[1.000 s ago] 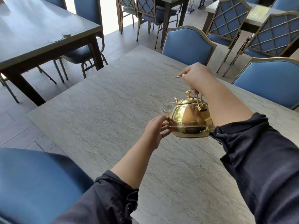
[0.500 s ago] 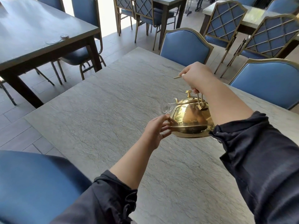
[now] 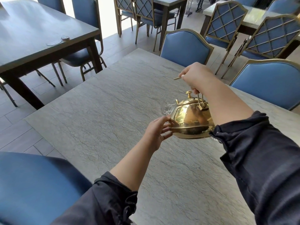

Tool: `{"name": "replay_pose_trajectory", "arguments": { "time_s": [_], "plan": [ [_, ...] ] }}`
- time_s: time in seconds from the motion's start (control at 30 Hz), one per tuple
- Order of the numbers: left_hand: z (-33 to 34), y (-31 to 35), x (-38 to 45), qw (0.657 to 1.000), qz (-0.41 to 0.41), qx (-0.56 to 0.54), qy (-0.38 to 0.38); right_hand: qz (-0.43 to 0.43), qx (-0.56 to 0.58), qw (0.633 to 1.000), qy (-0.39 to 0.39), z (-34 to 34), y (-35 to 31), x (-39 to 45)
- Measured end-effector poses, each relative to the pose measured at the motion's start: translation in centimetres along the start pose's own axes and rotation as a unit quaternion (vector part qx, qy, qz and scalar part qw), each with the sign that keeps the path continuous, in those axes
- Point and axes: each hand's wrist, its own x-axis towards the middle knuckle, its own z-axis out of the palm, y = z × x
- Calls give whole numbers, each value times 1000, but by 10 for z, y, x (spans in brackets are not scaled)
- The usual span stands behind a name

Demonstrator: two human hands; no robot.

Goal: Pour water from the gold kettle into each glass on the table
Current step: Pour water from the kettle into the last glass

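The gold kettle (image 3: pixel 190 118) hangs above the grey stone table (image 3: pixel 100 114), tipped away from me. My right hand (image 3: pixel 197 77) is shut on its thin metal handle from above. My left hand (image 3: pixel 158 129) presses its fingertips against the kettle's near left side and rim. The short spout points at a clear glass (image 3: pixel 167 103) that stands on the table just beyond the kettle, partly hidden by it. I cannot make out any water stream. A bit of another glass (image 3: pixel 214 139) peeks out under my right sleeve.
Blue padded chairs with gold frames stand along the far side (image 3: pixel 185 46) and right (image 3: pixel 269 82); another blue seat (image 3: pixel 32 184) is at the near left. A dark table (image 3: pixel 32 38) with a small lid stands at the left, across a tiled aisle.
The kettle and both hands keep almost the same pose. My view has shifted slightly, and the glass now sits more behind the spout.
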Motion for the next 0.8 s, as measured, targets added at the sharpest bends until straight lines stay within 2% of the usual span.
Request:
{"name": "replay_pose_trajectory", "arguments": {
  "time_s": [0.67,0.8],
  "plan": [
    [-1,5,-7,1000,3,23,11,2,34,999,22,1,2,-3],
    [-4,2,-6,999,8,32,22,9,101,994,51,11,11,-17]
  ]
}}
